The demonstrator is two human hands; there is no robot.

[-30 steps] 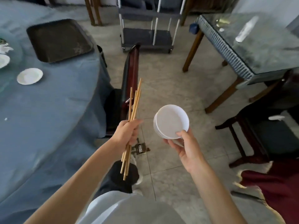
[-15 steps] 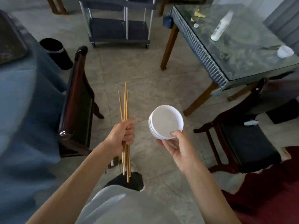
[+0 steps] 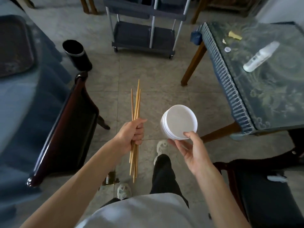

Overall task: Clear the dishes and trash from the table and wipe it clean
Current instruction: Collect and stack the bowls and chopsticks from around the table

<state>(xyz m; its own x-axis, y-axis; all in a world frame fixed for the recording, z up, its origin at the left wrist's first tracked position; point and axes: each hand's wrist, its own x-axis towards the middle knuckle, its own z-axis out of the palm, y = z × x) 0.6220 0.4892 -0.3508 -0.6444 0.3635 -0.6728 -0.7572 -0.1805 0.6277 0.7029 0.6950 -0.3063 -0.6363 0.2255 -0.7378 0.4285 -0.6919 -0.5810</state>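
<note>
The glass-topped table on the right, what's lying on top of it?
On the glass-topped table: a white bottle on its side, a small cap, yellowish scraps. Its far right is out of frame.

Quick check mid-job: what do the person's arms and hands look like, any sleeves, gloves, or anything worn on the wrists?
Both forearms are bare to the frame's lower edge: no sleeves visible. The left hand and right hand are ungloved, with no watch, bracelet or rings showing.
</note>
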